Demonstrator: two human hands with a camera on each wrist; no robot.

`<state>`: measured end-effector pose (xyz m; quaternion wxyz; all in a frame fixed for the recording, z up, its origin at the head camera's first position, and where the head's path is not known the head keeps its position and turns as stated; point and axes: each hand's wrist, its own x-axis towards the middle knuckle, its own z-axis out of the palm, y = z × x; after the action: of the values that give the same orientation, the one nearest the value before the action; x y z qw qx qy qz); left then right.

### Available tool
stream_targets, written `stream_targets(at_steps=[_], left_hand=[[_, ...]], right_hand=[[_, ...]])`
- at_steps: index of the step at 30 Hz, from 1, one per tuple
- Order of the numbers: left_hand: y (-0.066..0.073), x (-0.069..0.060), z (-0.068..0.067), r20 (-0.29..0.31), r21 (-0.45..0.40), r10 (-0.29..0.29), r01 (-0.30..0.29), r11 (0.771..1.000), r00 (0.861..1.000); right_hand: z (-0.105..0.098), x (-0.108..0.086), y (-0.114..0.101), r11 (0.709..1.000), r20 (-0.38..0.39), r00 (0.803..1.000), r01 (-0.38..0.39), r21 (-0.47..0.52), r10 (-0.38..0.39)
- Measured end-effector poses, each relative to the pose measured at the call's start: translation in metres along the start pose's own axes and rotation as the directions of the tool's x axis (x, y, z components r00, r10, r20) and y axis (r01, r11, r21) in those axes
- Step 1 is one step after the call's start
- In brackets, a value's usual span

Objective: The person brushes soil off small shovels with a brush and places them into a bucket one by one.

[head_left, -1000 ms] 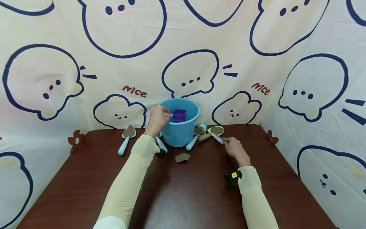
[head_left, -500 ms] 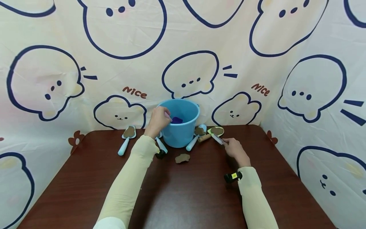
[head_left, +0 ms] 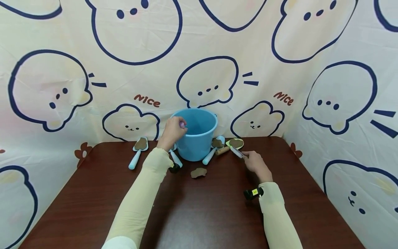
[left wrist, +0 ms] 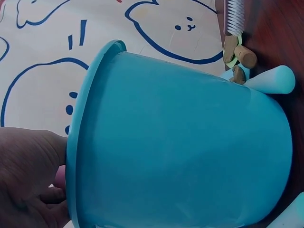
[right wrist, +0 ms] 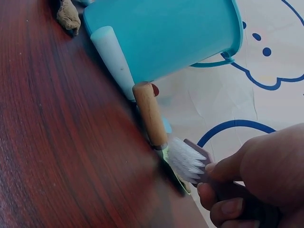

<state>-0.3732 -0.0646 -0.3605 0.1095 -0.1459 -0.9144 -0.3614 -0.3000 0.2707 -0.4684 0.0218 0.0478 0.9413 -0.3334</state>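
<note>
At the left rim of the blue bucket [head_left: 199, 147], my left hand [head_left: 172, 130] grips a pink handle [head_left: 182, 124]. The blade on that handle is out of sight inside the bucket. In the left wrist view, a bit of pink shows between the fingers behind the rim. To the right, my right hand [head_left: 256, 166] holds a scrubbing brush [right wrist: 186, 159] with white bristles. Its bristles are at a green trowel [head_left: 235, 142] with a wooden handle [right wrist: 151, 114], which lies on the table with a brown lump on it.
Blue-handled trowels [head_left: 134, 159] lie around the bucket; some carry brown lumps. One such trowel [head_left: 210, 155] leans close to the bucket's right side. A loose brown lump [head_left: 198, 172] sits on the dark table [head_left: 214, 211] before the bucket. A patterned cloth [head_left: 199, 41] hangs behind.
The purple shovel blade, visible over the bucket's opening a second ago, has gone down into the bucket out of view. My right hand and the brush have hardly moved.
</note>
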Motion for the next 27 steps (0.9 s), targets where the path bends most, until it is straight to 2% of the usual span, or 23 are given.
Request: stream_targets(at_steps=[8, 13, 17, 19, 22, 25, 27], left_hand=[[-0.004, -0.003, 0.003, -0.072, 0.062, 0.106, -0.102, 0.993, 0.992], [-0.009, -0.005, 0.004, -0.088, 0.083, 0.133, -0.126, 0.989, 0.987], [-0.012, -0.005, 0.008, -0.146, 0.093, 0.178, -0.166, 0.982, 0.973], [-0.014, -0.007, 0.011, -0.196, 0.090, 0.210, -0.195, 0.977, 0.958], [-0.018, -0.012, 0.016, -0.289, 0.072, 0.248, -0.238, 0.969, 0.925], [-0.023, -0.018, 0.017, -0.398, 0.024, 0.268, -0.283, 0.959, 0.877], [-0.027, -0.022, 0.015, -0.477, -0.005, 0.271, -0.311, 0.950, 0.836]], right_hand=[[0.000, 0.001, 0.000, 1.000, -0.006, 1.000, 0.004, -0.007, -0.004], [0.001, 0.001, 0.001, 1.000, -0.006, 1.000, 0.014, -0.015, -0.014], [0.001, 0.000, 0.002, 1.000, -0.009, 1.000, 0.018, -0.008, -0.018], [0.001, -0.001, 0.002, 1.000, -0.004, 1.000, 0.009, 0.005, -0.009], [0.002, -0.002, 0.002, 1.000, 0.009, 1.000, -0.003, 0.022, 0.003], [0.002, -0.002, 0.002, 1.000, 0.005, 1.000, 0.002, 0.027, -0.002], [0.001, -0.001, 0.002, 1.000, 0.000, 1.000, 0.015, 0.025, -0.015]])
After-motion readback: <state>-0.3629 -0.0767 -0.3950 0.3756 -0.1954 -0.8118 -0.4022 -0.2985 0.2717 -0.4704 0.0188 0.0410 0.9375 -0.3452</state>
